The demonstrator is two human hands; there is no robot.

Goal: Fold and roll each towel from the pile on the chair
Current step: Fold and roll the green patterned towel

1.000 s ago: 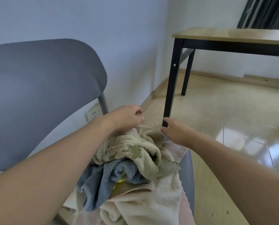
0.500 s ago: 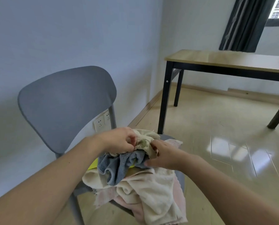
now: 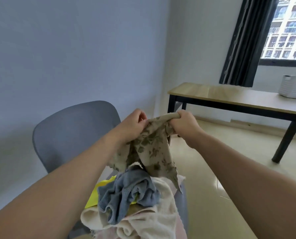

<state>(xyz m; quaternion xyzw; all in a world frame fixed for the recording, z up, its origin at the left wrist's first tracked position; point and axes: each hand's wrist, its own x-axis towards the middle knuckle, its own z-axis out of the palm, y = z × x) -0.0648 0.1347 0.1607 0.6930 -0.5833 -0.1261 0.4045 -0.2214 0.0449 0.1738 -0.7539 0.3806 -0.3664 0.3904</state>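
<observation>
Nearest: pile of towels (image 3: 140, 214) heaped on grey chair (image 3: 71, 131) — cream, pink, yellow, with crumpled blue towel (image 3: 126, 195) on top. Above pile: beige floral towel (image 3: 152, 145) lifted, lower end draped onto heap. Left hand (image 3: 133, 125) curled, pinching its upper edge; right hand (image 3: 183, 123) fisted round bunched top hem, close beside left. Beyond: wooden table (image 3: 230, 95) on black legs, white basket (image 3: 293, 87) on it; dark curtain (image 3: 242, 40) by window.

Head view looks forward and down, close over the chair (image 3: 71, 135); single view.
</observation>
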